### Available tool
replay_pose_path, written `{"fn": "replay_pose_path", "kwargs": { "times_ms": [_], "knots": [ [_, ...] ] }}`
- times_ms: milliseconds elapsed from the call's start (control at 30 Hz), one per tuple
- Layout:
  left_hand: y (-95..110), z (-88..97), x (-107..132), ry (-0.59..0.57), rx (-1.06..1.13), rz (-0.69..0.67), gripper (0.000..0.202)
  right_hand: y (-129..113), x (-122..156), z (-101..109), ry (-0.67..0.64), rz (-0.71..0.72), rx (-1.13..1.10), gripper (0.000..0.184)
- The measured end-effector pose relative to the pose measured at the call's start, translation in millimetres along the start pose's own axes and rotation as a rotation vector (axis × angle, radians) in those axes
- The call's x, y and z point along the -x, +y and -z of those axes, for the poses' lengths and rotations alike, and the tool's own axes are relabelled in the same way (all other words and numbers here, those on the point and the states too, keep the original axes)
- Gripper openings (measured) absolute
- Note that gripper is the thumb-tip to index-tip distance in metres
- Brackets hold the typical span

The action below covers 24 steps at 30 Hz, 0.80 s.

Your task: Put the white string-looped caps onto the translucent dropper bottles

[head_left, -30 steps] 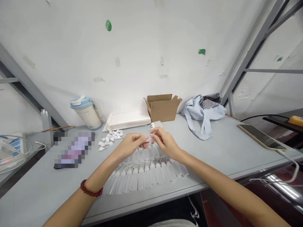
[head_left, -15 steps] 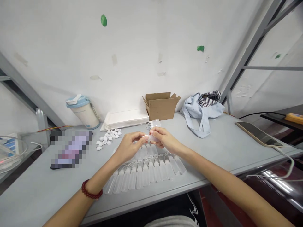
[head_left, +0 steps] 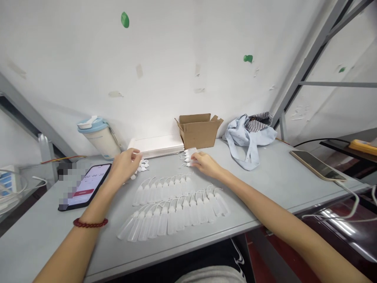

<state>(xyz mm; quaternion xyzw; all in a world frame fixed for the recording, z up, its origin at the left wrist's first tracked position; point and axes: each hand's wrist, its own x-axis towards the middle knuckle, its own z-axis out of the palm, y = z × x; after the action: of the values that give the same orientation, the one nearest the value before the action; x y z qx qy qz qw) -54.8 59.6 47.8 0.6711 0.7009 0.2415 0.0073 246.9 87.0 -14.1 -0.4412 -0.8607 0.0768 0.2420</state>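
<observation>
Currently, the left hand (head_left: 125, 167) curls over loose white caps (head_left: 143, 165) toward the far left part of the surface (head_left: 282, 181); its grip is partly closed, and whether it has a cap cannot be told. The right hand (head_left: 204, 163) has its fingertips at a small cluster of clear, white-tipped pieces (head_left: 187, 157) near the far edge, just in front of the cardboard box (head_left: 198, 133); whether its grip has taken one is hidden too. Nearer the front edge lie a rear row of translucent tubes (head_left: 161, 188) and a front row (head_left: 176, 218), with cords looping from their tops.

A sideways sweep of the left hand could scatter the caps, and the cords crowd so closely that catching one might drag several tubes askew. The front row's right end sits near the front edge, where a dropped right forearm (head_left: 265, 203) could nudge a tube off. The timer phone (head_left: 85, 186), just beside the left forearm (head_left: 96, 208), narrows movement leftward. The freest room lies toward the right edge, between the pale blue bag (head_left: 249, 137) and the second phone (head_left: 316, 166).
</observation>
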Motion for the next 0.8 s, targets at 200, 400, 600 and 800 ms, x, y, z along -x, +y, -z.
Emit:
{"fn": "replay_pose_path", "kwargs": {
  "times_ms": [200,400,600,800],
  "knots": [
    [-23.1,9.0,-7.1,-0.183,-0.168,0.000,0.032,-1.3,-4.4,-4.0,0.103,0.075,0.148,0.010],
    [-29.2,17.3,-8.4,-0.484,-0.170,0.019,0.022,-12.0,0.0,2.2,0.128,0.016,-0.021,0.004],
    [-32.8,8.0,-7.3,-0.550,-0.230,0.036,0.034,-40.5,9.7,19.8,-0.027,-0.075,-0.208,0.010],
    [-27.9,1.1,-5.7,-0.527,-0.337,0.064,0.026,-55.8,15.6,25.9,-0.292,-0.028,-0.201,0.020]
  ]
}}
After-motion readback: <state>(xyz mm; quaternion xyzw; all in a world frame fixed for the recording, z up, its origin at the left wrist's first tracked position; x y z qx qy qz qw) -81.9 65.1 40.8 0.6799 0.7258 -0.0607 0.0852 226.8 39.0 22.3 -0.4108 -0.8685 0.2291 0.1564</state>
